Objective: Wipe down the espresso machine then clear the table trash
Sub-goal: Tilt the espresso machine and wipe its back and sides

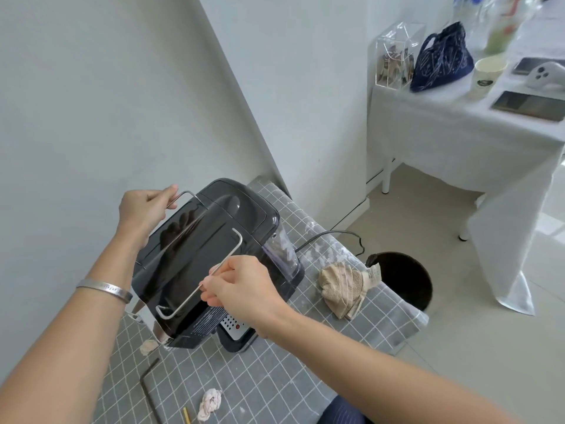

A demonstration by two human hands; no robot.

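Here, nearest me on the worktop (pixel 275 377), lies the trash I have not yet cleared: a crumpled tissue (pixel 209 404), a yellow stick (pixel 186 418) beside it, a dark bent straw (pixel 149 390), and a smaller scrap (pixel 148 346) just by the machine's foot.

Above those, my right hand (pixel 241 290) is closed in a pinch on the near wire rail (pixel 198 278) that lies across the top of the espresso machine (pixel 211 240). My left hand (pixel 145 208) is closed on the far rail (pixel 186 194) at the machine's upper left edge. The two rails seem to belong to one rack, and it looks lifted a little clear of the glossy black top, though I cannot be sure it is free of it.

So I judge I am in the wiping step, handling the rack so the top plate can be reached. The cloth (pixel 345 287) is not in either hand; it sits bunched on the worktop to the machine's right, near the edge. Next I would need to park the rack somewhere steady, free one hand and fetch that cloth.

Beyond the cloth, on the floor, the dark bin (pixel 403 280) stands open just off the worktop's edge, handy for the trash later. Farther off is a white-draped table (pixel 458 130) with a cup (pixel 487 76) on it.
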